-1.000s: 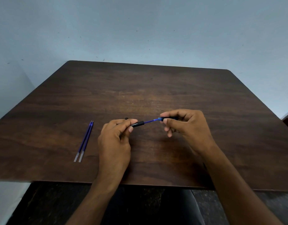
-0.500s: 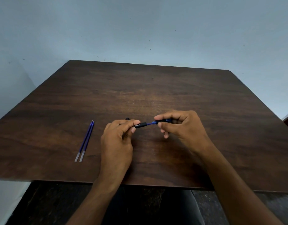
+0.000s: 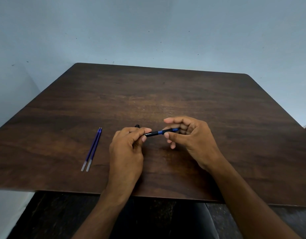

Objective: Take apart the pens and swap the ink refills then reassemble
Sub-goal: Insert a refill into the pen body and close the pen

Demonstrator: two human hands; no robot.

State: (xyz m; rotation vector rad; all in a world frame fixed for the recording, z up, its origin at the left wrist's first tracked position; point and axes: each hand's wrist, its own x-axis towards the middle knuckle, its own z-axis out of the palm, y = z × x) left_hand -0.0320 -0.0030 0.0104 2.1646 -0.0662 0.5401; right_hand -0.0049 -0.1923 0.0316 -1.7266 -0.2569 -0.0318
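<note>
dark wood table, blue wall, left hand and right hand gripping pen, two refills beside

Dark wooden table — pale-blue wall

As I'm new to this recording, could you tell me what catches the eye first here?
A black and blue plastic pen is held between the left hand and right hand above the near middle of the dark wooden table. Two slim blue ink refills lie side by side at the left.
</note>
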